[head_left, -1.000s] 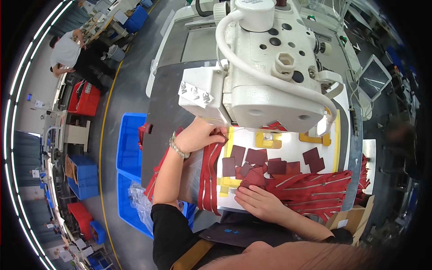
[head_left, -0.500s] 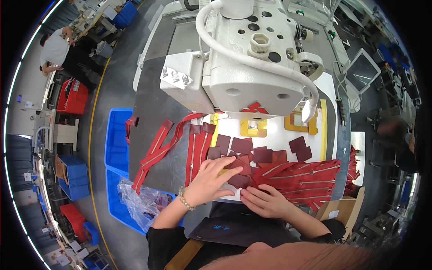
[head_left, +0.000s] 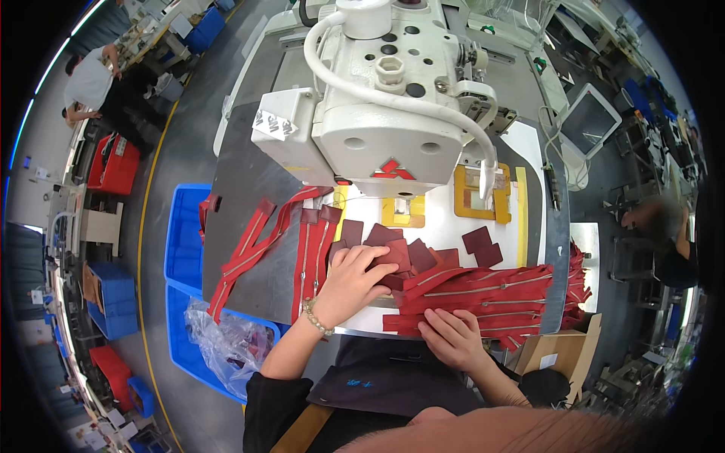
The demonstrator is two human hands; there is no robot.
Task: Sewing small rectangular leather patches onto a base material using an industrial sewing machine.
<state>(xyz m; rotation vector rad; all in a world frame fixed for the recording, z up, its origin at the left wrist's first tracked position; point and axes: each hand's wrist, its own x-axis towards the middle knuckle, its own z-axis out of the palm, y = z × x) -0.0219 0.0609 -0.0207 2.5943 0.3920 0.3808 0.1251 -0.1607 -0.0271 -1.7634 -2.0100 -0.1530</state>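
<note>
My left hand (head_left: 353, 281) lies palm down over dark red and maroon square patches (head_left: 476, 241), fingers spread and bent on the pile. My right hand (head_left: 453, 338) rests at the near edge of a heap of red zippers (head_left: 513, 293), fingertips on a zipper tape, fingers loosely bent and apart. More red zippers (head_left: 240, 260), some with maroon squares at their top ends, lie on the grey plate left of my left hand. Behind the patches, yellow frames (head_left: 501, 208) sit beneath a white sewing machine head (head_left: 385, 136).
Blue bins (head_left: 183, 196), one with crumpled plastic (head_left: 226, 347), stand left of the table. A cardboard box (head_left: 581, 340) is at lower right, a screen (head_left: 593, 121) at right. One person (head_left: 102, 98) bends over a bench at upper left; another (head_left: 664, 249) is at right.
My left hand came from the upper-left zipper ends down and right onto the patches. My right hand shifted right, off the patches onto the zippers. The view has shifted somewhat.
</note>
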